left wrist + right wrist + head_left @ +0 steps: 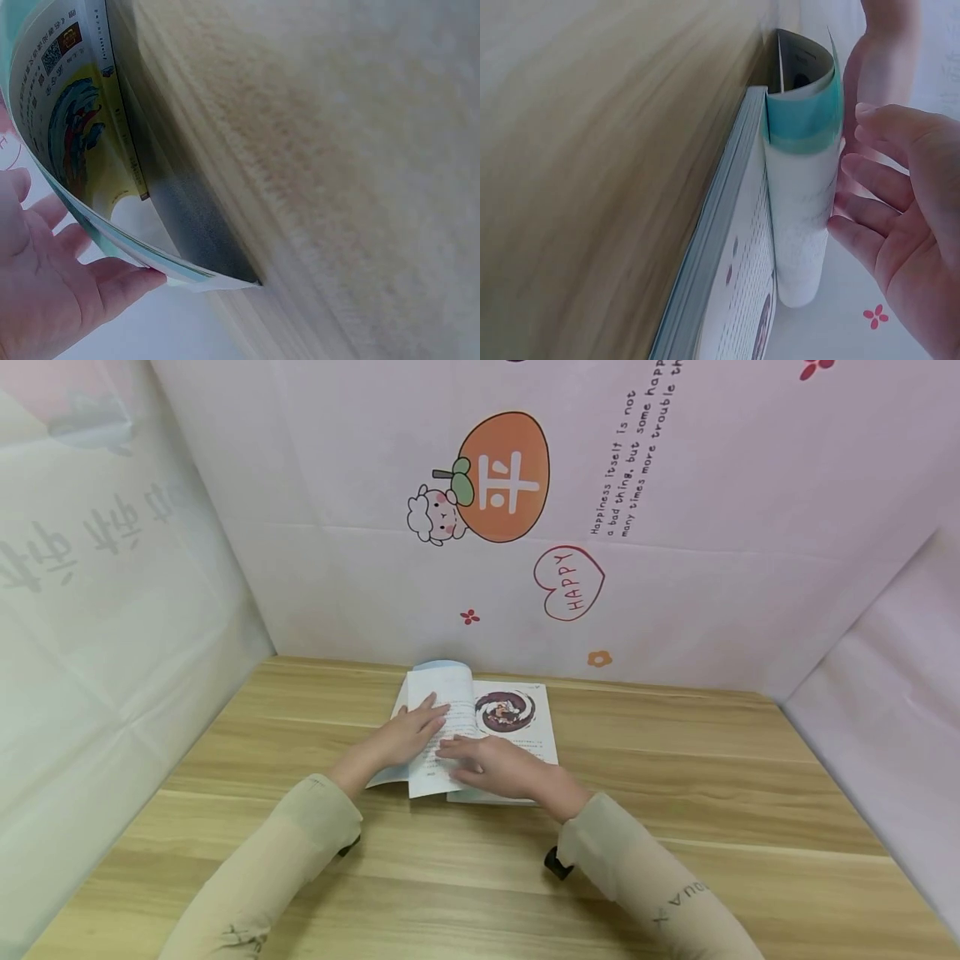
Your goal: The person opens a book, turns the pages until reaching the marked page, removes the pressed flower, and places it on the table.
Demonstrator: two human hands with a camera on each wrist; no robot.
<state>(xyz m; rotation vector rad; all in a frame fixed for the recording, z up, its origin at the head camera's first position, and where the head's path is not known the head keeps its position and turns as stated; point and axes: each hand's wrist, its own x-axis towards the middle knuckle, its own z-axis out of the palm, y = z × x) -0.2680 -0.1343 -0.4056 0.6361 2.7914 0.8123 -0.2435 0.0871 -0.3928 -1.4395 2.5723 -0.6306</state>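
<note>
An open paperback book [538,735] lies on the wooden table, with a round dark illustration on its right page. Its left-side pages [441,685] bow upward in a curl, printed with lines of text. My left hand [405,737] rests on these bowed pages with fingers extended; in the left wrist view its thumb [127,281] lies along the page edge. Under the curl, a yellow and blue picture [79,135] shows. My right hand [498,767] reaches across the right page, and its fingertips touch the curled pages [802,217] in the right wrist view.
The wooden table [465,877] runs back to a white printed backdrop [360,593] just behind the book. More white sheeting hangs along the left side [135,610] and the right side [885,677]. Dark wrist straps show under both sleeves.
</note>
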